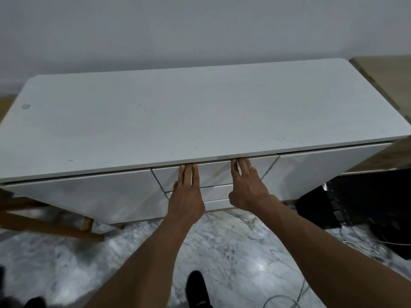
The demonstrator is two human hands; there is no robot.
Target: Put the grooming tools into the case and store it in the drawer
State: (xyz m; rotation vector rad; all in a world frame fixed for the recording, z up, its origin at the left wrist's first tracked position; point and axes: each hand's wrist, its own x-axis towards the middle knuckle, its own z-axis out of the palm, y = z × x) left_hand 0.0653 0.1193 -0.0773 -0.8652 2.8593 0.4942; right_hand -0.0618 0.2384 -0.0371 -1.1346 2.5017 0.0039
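Drawer, glossy white and topmost in the middle stack, takes both palms. The left hand and right hand lie flat against it with fingers straight, gripping nothing, fingertips up under the lip of the matte white surface. Case and grooming tools are out of sight, presumably inside. This looks like the closing push; next, press evenly until the front sits flush.

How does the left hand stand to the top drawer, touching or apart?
Touching. The head view shows the left hand flat against the top drawer, straight fingers on its front, no gap.
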